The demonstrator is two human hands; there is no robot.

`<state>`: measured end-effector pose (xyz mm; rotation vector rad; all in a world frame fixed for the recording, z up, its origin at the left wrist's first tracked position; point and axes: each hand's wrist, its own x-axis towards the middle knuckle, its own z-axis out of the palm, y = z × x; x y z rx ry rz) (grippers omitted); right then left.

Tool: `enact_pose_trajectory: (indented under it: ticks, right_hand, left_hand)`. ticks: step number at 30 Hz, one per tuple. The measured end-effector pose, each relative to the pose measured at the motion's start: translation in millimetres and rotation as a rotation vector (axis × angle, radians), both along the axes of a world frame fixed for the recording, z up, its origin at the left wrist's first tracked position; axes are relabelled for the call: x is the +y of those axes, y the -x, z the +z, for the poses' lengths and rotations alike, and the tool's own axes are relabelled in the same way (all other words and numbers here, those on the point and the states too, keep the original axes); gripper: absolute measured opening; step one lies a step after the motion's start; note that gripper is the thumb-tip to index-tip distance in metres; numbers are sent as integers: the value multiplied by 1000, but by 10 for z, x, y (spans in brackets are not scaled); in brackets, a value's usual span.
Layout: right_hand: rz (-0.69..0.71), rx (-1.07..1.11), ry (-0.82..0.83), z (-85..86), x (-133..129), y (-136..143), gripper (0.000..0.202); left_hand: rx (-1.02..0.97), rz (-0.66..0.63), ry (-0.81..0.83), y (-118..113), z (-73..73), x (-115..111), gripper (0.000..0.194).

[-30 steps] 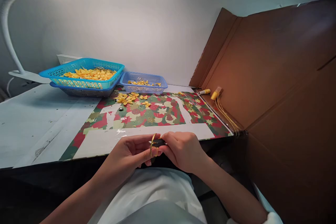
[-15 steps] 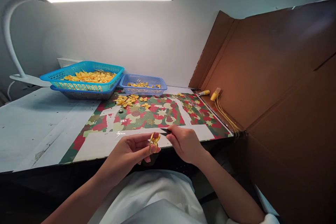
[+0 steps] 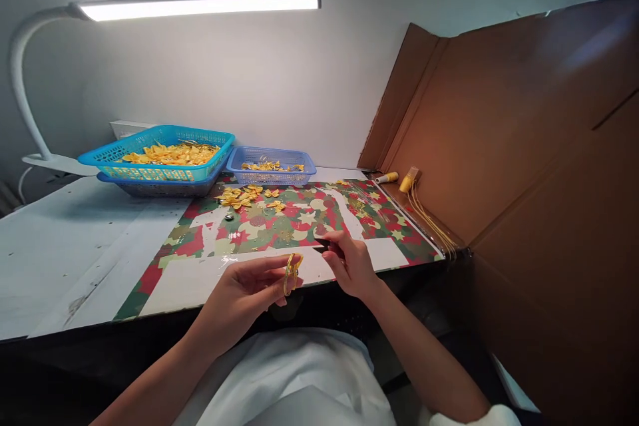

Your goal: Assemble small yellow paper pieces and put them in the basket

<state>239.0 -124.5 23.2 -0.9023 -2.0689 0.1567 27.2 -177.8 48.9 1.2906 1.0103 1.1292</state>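
Left hand point(image 3: 244, 293): held narrow, with a gold ring piece point(image 3: 286, 277) pinched between thumb and fingers, beyond the near edge of the surface point(image 3: 110, 239).
Gold ring piece: held upright; a small gold ornament point(image 3: 296, 269) is seen at its right side, partly covered by the fingertips.
Right hand point(image 3: 351, 265): closed around a dark pointed tool point(image 3: 322, 245), whose two tips are spread apart and directed left; the tool is held apart from the ring piece.
Patterned sheet point(image 3: 259, 233): laid on the surface, with white strips shown across it.
Gold bow pieces point(image 3: 239, 197): scattered on the far left part of the sheet; a small round metal object point(image 3: 229, 217) is placed just nearer.
Turquoise basket point(image 3: 150, 172): filled with gold pieces and stacked on a darker blue basket point(image 3: 160, 190), far left.
Small blue basket point(image 3: 272, 178): set to their right, with more gold pieces contained.
Yellow strands point(image 3: 429, 219): laid along the right edge, beside the cardboard point(image 3: 524, 113).
Lamp point(image 3: 200, 5): lit, extended above the baskets.
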Motion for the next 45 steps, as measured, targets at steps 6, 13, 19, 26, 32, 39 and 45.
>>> enact_pose_trajectory:
  ticks: [6, 13, 19, 26, 32, 39, 45]
  right_hand:
    - [79, -94, -65, 105, -94, 31, 39]
    - [99, -301, -193, 152, -119, 91, 36]
    - [94, -359, -200, 174, -113, 51, 39]
    - [79, -365, -222, 154, -110, 51, 41]
    - [79, -382, -260, 138, -111, 65, 38]
    - [79, -430, -267, 161, -128, 66, 39]
    - [87, -400, -257, 127, -123, 86, 40]
  left_hand:
    - [63, -8, -30, 4, -8, 29, 42]
    - [88, -95, 2, -19, 40, 36, 42]
    - [73, -78, -5, -19, 36, 24, 40]
    - [88, -94, -4, -10, 13, 26, 42]
    - [78, -96, 12, -7, 6, 31, 42]
    - [67, -106, 34, -2, -56, 54, 42]
    - [100, -105, 46, 1, -94, 91, 46]
